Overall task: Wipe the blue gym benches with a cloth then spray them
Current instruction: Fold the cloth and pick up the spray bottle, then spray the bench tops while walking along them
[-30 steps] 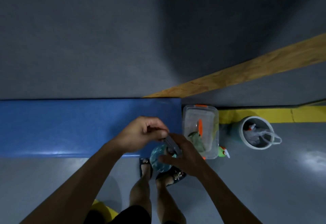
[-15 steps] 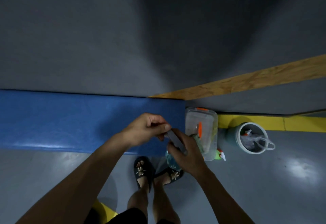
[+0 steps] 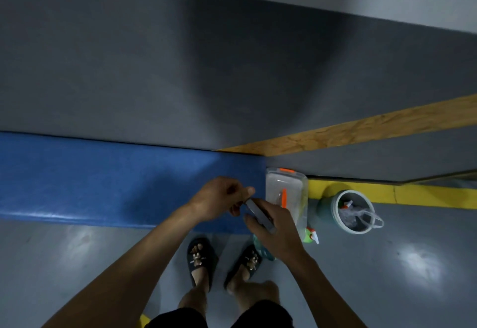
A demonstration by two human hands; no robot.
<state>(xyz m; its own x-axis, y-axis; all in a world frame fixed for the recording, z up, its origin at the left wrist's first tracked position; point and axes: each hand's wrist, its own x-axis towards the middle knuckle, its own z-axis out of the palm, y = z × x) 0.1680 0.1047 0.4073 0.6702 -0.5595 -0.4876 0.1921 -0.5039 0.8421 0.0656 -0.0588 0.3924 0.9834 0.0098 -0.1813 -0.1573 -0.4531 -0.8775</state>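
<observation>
The blue gym bench (image 3: 103,180) runs along the wall from the left edge to the middle. Above its right end, my right hand (image 3: 277,232) holds a thin flat grey object (image 3: 258,214). My left hand (image 3: 219,197) pinches the upper end of that object between thumb and fingers. Under my right hand a pale blue rounded thing (image 3: 260,250) shows only in part. A green spray bottle (image 3: 309,236) with a white trigger stands on the floor beside a clear box. I see no cloth.
A clear plastic box (image 3: 286,185) with orange clips stands at the bench's right end. To its right is a grey bucket (image 3: 355,211) holding bottles. A yellow floor stripe (image 3: 426,196) and a wooden rail (image 3: 361,129) lie further right. My sandalled feet (image 3: 201,258) face the bench.
Both hands stay joined on the grey object over the bench's right end. The view has tilted up, showing more wall. The pale blue thing has slid mostly behind my right hand.
</observation>
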